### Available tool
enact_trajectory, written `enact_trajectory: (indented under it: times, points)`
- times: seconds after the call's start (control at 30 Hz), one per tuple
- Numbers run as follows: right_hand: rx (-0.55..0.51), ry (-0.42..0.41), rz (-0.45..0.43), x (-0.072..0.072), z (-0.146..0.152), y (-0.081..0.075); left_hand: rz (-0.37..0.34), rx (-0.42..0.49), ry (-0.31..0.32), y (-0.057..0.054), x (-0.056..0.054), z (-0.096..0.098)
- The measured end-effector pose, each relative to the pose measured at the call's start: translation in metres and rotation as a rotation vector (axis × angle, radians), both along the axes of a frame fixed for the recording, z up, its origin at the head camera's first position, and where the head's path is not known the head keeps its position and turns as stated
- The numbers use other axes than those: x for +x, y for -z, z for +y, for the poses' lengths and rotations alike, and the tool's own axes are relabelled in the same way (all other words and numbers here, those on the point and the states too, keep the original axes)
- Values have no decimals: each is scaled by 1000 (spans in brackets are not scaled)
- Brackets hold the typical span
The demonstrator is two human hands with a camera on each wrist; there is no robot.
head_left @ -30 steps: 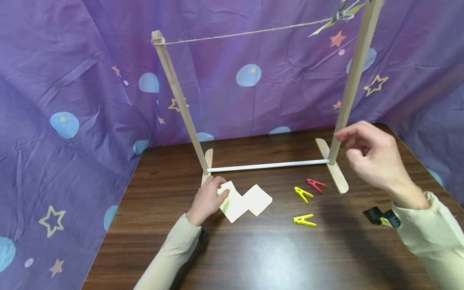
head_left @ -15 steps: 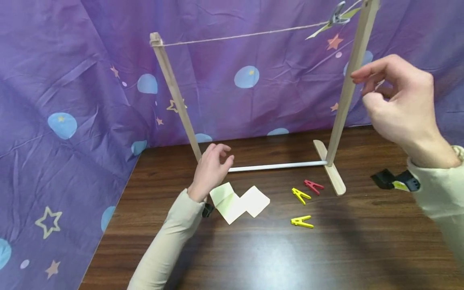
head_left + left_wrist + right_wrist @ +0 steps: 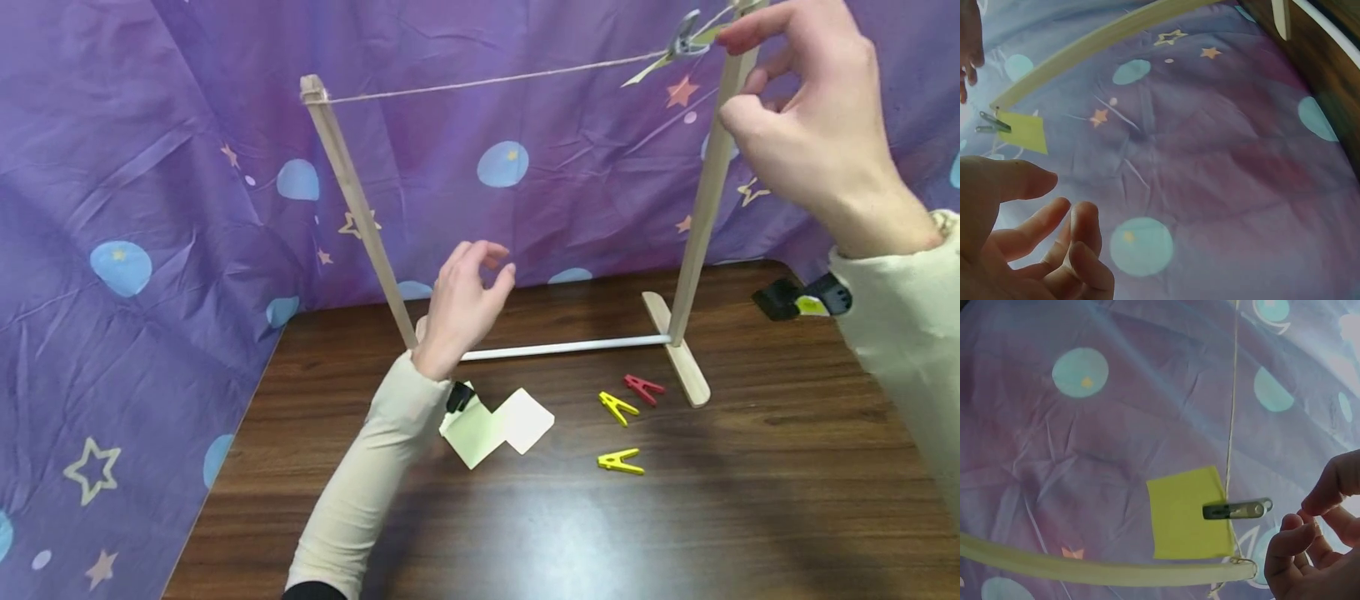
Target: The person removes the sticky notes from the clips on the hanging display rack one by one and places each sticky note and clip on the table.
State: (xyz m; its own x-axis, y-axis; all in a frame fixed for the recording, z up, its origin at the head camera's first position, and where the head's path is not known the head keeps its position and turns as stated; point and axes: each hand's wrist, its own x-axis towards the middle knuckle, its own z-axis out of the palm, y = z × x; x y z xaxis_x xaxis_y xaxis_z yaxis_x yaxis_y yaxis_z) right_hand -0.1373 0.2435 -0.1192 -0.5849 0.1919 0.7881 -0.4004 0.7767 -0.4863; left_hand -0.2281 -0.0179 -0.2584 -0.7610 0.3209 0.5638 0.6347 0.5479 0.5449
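Note:
My right hand (image 3: 821,125) is raised by the top of the right wooden post, fingers bent and holding nothing. Close to it, a grey clothespin (image 3: 1235,510) clips a yellow sticky note (image 3: 1182,515) to the string (image 3: 1230,425); in the right wrist view, a gap separates fingertips and clothespin. My left hand (image 3: 465,304) hovers before the left post, its fingers loosely bent around nothing. Beneath it lie two pale paper squares (image 3: 525,421), the left one partly covered by the wrist strap. Two yellow clothespins (image 3: 620,461) and a red clothespin (image 3: 643,388) rest on the table.
The wooden stand has a left post (image 3: 352,192), a right post (image 3: 701,208) and a white bottom rod (image 3: 562,347). Its foot (image 3: 686,371) sits on the brown table (image 3: 712,517). A purple patterned cloth (image 3: 420,167) hangs behind and at the sides.
My right hand has risen from beside the right post's lower part to near the hanging clothespin. My left hand has lifted from the paper squares, up and slightly rightward.

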Motion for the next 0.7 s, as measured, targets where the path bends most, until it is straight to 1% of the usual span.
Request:
enact_trajectory:
  times: [0.1, 0.2, 0.33, 0.4, 0.47, 0.6, 0.7]
  points:
    - [20, 20, -39, -7, 1, -8, 4, 8, 10, -8, 0, 10]
    - [23, 18, -74, -14, 2, -14, -2, 21, 23, -18, -1, 22]
    - [74, 34, -84, -25, 6, -18, -12, 31, 47, -30, -2, 41]
    - [117, 48, -77, -29, 8, -19, -17, 33, 65, -35, -1, 49]
    - [164, 56, -72, -33, 10, -20, -26, 46, 85, -39, -1, 57]
    - [225, 50, -79, -37, 12, -24, -49, 79, 116, -47, -3, 68]
    - [230, 43, -113, -39, 12, -26, -74, 130, 139, -52, -6, 75]
